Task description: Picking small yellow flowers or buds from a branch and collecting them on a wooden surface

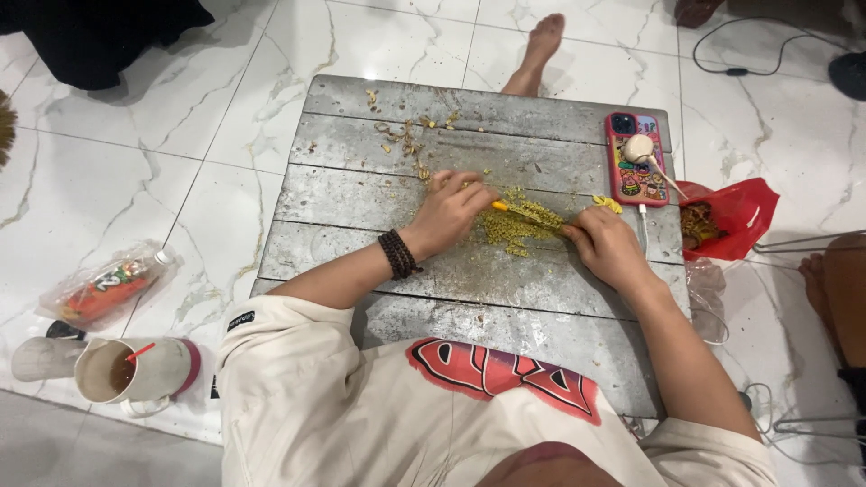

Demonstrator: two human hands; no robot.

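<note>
Person seated on a white marble floor (135, 135) at a low grey wooden board table (505, 334), both hands over the middle planks. Left hand (448, 212) is curled closed around a knife with a yellow handle (499, 206); the blade itself is hard to make out, it looks to run right across the heap. Right hand (606, 245) has fingers bent down, tips pressing the right edge of the chopped yellow-green stalks (516, 225), likely pinning them so the blade has something steady to cut against; whether it pinches any pieces, cannot tell. The chopped heap sits between the 2 hands, touching both, roughly centre of the table. Dark bead bracelet (399, 253) on the left wrist. Scattered trimmings (406, 135) lie further up the table, apart from the heap, probably pushed aside as waste. Phone in a red patterned case (638, 176) at the right table edge with a garlic bulb (639, 148) resting on it, kept out of the cutting area. Red plastic bag (744, 212) on the floor just right of the table. Cup with straw (126, 368) on the floor at left.
</note>
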